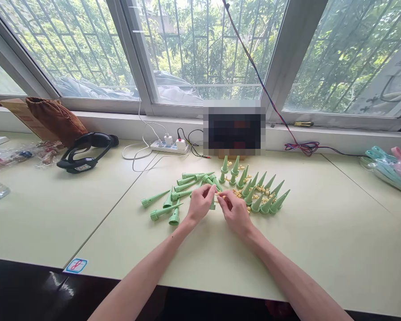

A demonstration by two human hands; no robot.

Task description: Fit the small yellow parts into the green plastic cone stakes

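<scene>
My left hand (pixel 199 204) is closed around a green plastic watering spike (pixel 213 206), mostly hidden by the fingers. Beside it, my right hand (pixel 236 213) pinches a small yellow valve piece (pixel 218 195) against the spike; whether it sits in the spike's hole I cannot tell. Loose green spikes (pixel 160 214) lie or stand in a heap to the left of my left hand. On the right, several more spikes (pixel 266 207) stand point up in rows, with small yellow valve pieces (pixel 247 199) among them, partly behind my right hand.
A white power strip (pixel 170 147) with plugs and cables lies at the back, left of a blurred dark screen (pixel 234 131). Further left are a black headset (pixel 83 154) and a brown pouch (pixel 55 120). Bundled wires (pixel 302 147) and bagged blue and pink items (pixel 389 165) lie right.
</scene>
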